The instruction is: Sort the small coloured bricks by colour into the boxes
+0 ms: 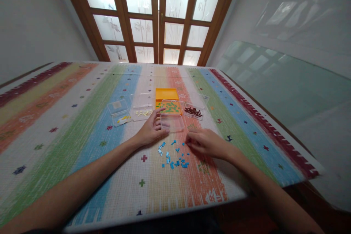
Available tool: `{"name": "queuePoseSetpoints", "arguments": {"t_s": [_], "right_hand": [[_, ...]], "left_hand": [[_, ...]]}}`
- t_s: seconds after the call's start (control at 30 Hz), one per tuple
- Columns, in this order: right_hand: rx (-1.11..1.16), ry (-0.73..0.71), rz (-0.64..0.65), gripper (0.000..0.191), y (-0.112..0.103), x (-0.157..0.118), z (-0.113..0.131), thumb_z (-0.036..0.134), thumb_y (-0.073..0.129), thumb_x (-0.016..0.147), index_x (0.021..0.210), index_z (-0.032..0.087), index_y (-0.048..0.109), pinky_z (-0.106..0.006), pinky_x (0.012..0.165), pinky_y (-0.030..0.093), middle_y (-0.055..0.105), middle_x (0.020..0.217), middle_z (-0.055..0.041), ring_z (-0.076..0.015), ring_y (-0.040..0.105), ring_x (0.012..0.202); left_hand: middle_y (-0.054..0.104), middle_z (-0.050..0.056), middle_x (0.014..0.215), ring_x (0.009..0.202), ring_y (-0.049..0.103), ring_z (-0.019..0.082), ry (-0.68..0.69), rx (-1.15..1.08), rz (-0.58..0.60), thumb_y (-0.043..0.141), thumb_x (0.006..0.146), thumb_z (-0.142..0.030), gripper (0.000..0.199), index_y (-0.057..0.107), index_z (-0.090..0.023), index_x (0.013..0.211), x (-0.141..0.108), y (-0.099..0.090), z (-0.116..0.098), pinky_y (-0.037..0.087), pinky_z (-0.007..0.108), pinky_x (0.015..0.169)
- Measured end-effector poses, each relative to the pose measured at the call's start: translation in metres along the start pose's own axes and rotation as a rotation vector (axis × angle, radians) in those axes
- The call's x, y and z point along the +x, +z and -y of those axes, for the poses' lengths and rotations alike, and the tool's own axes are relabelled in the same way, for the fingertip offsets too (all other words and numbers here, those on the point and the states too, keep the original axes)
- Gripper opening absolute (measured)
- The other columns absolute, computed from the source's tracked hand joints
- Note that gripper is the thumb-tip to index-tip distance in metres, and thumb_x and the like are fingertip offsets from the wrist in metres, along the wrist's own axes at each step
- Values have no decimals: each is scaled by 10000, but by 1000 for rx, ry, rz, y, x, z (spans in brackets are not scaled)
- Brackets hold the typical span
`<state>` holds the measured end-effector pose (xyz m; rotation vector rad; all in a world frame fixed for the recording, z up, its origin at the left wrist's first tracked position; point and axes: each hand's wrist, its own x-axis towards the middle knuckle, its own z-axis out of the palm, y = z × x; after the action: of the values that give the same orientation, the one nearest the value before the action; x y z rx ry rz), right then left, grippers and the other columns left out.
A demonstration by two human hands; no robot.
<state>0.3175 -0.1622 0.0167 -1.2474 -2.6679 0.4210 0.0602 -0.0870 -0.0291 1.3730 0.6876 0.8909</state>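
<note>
My left hand (152,128) rests at the left side of a clear plastic box (172,122), its fingers apart around the box's edge. The box stands in front of another clear one holding green pieces (171,107). My right hand (201,142) is low over the orange stripe, fingers bent together at the right edge of the scattered blue pieces (177,161). Whatever its fingertips may hold is too small to make out. Small blue bricks lie loose on the striped cloth between and below both hands.
An orange box (166,94) stands behind the green pieces. Clear boxes hold yellow pieces (124,119) and cream pieces (143,113) on the left, and dark brown pieces (193,111) on the right. A striped cloth (115,175) covers the table.
</note>
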Motion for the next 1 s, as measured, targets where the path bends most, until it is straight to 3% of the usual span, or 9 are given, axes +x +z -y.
{"name": "queuePoseSetpoints", "arguments": {"t_s": [0.2, 0.43, 0.83, 1.0], "right_hand": [[38, -25, -70, 107, 2, 5, 3, 125, 563, 928, 907, 192, 644, -270, 684, 434, 692, 831, -37, -159, 616, 741], [74, -79, -89, 111, 11, 11, -8, 110, 596, 926, 926, 175, 686, -278, 731, 477, 717, 911, -66, -176, 663, 817], [124, -28, -84, 137, 11, 2, -7, 156, 607, 948, 1000, 183, 731, -281, 747, 485, 710, 949, -66, -158, 657, 816], [69, 30, -70, 120, 10, 1, 5, 272, 650, 939, 958, 178, 722, -290, 710, 459, 681, 869, -56, -163, 613, 765]], "left_hand": [[519, 91, 1303, 932, 681, 185, 6, -44, 4, 867, 660, -165, 871, 419, -314, 1391, 0, 0, 1, 596, 379, 826], [498, 99, 1301, 942, 667, 183, 14, -45, 1, 874, 673, -179, 874, 412, -320, 1402, -1, 0, 1, 598, 397, 831], [507, 100, 1303, 934, 674, 183, 10, -37, -5, 867, 675, -181, 866, 412, -315, 1400, -1, 0, 2, 591, 420, 857], [516, 101, 1312, 936, 676, 178, 13, -32, 3, 862, 687, -173, 862, 408, -314, 1406, -1, 0, 1, 588, 407, 863]]}}
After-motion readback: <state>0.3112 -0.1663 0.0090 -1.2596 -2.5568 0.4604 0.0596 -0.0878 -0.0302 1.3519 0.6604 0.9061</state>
